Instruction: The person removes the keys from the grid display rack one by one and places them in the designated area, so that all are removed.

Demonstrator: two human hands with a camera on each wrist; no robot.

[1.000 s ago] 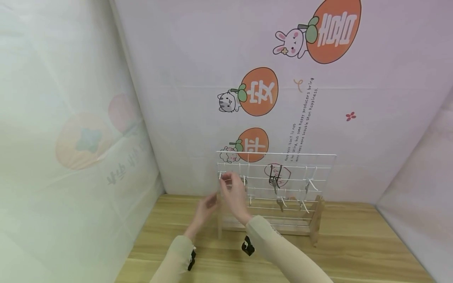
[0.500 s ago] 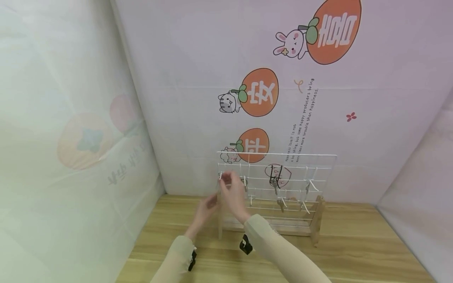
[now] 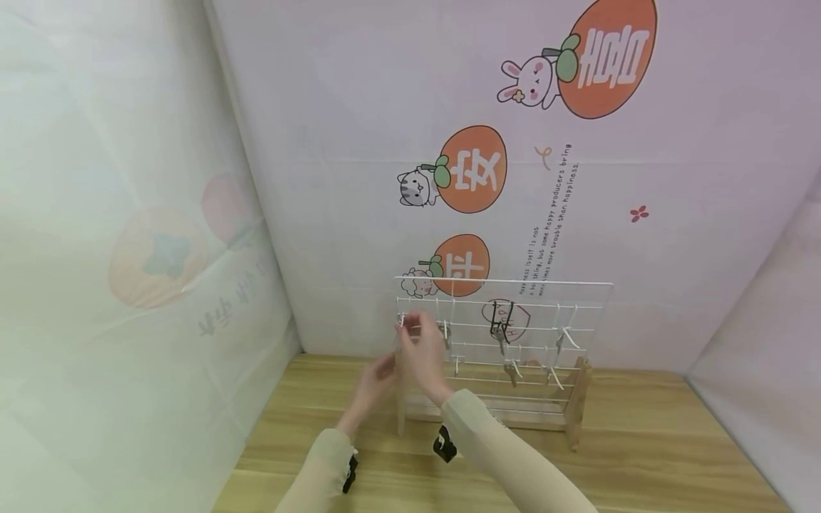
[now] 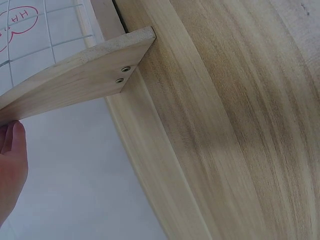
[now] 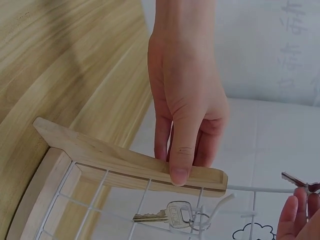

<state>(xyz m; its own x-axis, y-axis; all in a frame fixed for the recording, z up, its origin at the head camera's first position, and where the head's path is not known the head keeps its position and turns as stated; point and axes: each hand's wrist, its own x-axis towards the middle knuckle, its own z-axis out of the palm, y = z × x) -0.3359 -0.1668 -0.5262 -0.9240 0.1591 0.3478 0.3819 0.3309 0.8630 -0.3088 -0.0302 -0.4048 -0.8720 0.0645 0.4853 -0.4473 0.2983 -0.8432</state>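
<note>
A white wire grid rack (image 3: 507, 283) stands between wooden uprights on the table. My left hand (image 3: 373, 386) grips its left wooden upright (image 5: 125, 157); the thumb (image 5: 181, 160) lies on one face and the fingers pass behind. In the left wrist view, fingertips (image 4: 19, 137) touch that upright's edge. My right hand (image 3: 423, 354) is at the grid's upper left corner. In the right wrist view, its fingers (image 5: 289, 220) pinch a metal key (image 5: 291, 180) beside the grid's side wire. Another key (image 5: 175, 214) hangs by a ring from a white hook (image 5: 220, 202) below the left hand.
Several keys hang on the grid, among them one (image 3: 501, 342) below a black hook (image 3: 492, 317) and another (image 3: 510, 375) lower down. White hooks (image 3: 555, 377) jut out at the right. Printed cloth walls (image 3: 346, 214) enclose the wooden table (image 3: 641, 427).
Both hands stay almost where they were, the left at the upright and the right at the upper left corner. The head view has shifted slightly.
</note>
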